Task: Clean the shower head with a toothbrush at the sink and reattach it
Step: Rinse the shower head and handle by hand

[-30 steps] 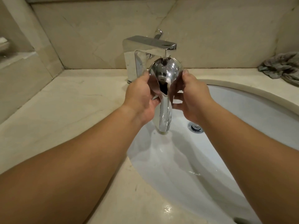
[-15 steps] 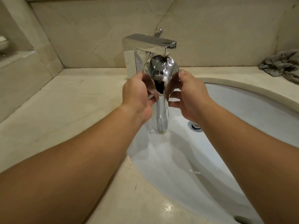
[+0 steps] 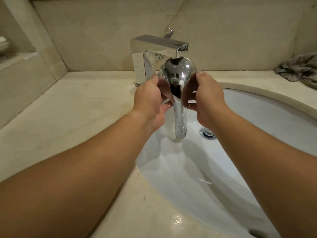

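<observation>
shower head [image 3: 177, 74] right under faucet [image 3: 158, 47] spout, handle hanging toward sink [image 3: 257, 117]. left hand [image 3: 151, 100] and right hand [image 3: 204, 97] pinching rim either side. chrome wet, likely slippery, rigid, lightish; safer gripped round handle below faucet.

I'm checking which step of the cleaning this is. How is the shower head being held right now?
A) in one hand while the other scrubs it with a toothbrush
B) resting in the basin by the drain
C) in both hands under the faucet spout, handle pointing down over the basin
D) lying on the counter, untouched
C: the left hand and right hand grip the shower head on either side just below the faucet spout, handle hanging over the sink; no toothbrush is visible.
</observation>
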Demonstrator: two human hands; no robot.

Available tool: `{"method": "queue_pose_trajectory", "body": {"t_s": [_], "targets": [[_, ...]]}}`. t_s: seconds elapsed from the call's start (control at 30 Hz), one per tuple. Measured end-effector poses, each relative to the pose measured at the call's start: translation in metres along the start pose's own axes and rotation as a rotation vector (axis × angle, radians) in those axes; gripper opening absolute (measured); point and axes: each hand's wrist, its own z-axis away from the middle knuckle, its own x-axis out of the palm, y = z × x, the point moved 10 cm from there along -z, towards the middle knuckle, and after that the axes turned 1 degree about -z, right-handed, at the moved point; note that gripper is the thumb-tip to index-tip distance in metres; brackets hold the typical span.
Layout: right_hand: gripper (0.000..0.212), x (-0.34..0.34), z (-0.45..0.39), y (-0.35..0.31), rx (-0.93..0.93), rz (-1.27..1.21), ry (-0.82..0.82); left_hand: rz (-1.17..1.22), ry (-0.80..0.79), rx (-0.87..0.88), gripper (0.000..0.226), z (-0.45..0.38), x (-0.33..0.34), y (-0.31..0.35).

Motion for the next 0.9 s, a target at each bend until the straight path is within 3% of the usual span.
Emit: {"method": "queue_pose_trajectory", "body": {"t_s": [0.23, 0.47, 0.63, 0.9], "targets": [[0.025, -0.002, 0.004, -0.011, -0.125, 0.070, 0.058, 0.011, 0.028, -0.036, 0.033, -0.001, -0.006, -0.004], [0.024, -0.011, -0.001, -0.007, -0.077, 0.041, 0.091, -0.010, -0.009, -0.029, 0.037, 0.001, 0.004, -0.002], [0.030, 0.003, -0.001, 0.015, 0.109, -0.059, -0.024, -0.124, 0.018, 0.086, 0.035, 0.007, 0.001, 0.009], [0.034, 0.025, 0.007, 0.013, 0.081, 0.012, -0.160, -0.085, 0.094, 0.096, 0.035, 0.002, -0.010, 0.010]]}}
